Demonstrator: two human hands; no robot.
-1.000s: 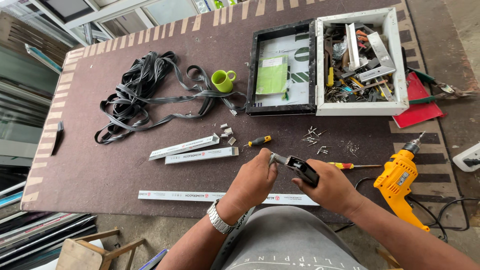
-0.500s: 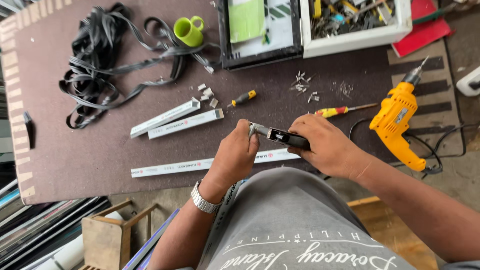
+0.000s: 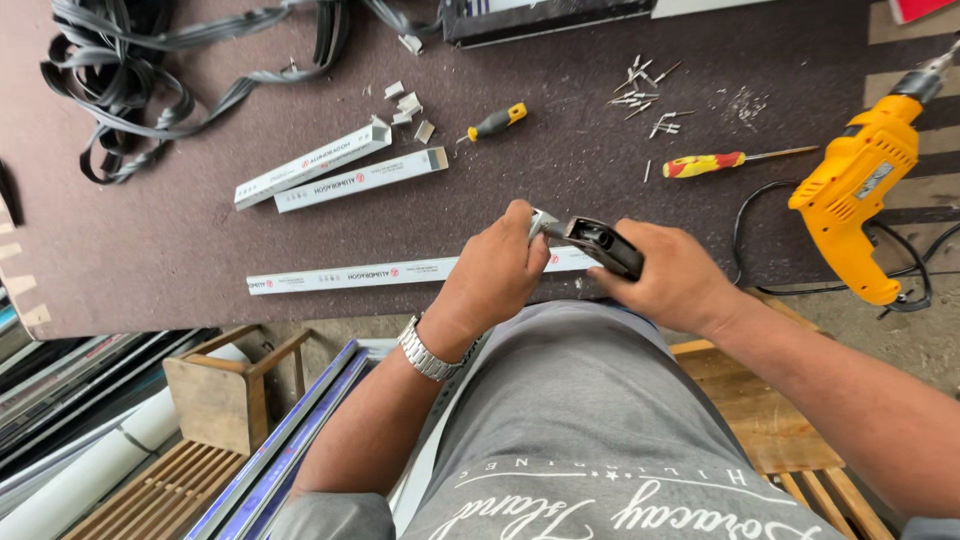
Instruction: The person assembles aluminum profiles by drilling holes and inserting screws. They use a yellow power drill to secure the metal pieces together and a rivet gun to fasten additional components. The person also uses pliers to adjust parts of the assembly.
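At frame centre, the right hand grips a black hand tool; the left hand pinches its metal tip. Beneath them a long white strip lies on the desk. A yellow drill sits at right, screwdrivers above.

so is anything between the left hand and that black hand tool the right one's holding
Nothing visible. The left hand pinches a small metal piece at the nose of the black hand tool, which the right hand grips; no object sits between them.
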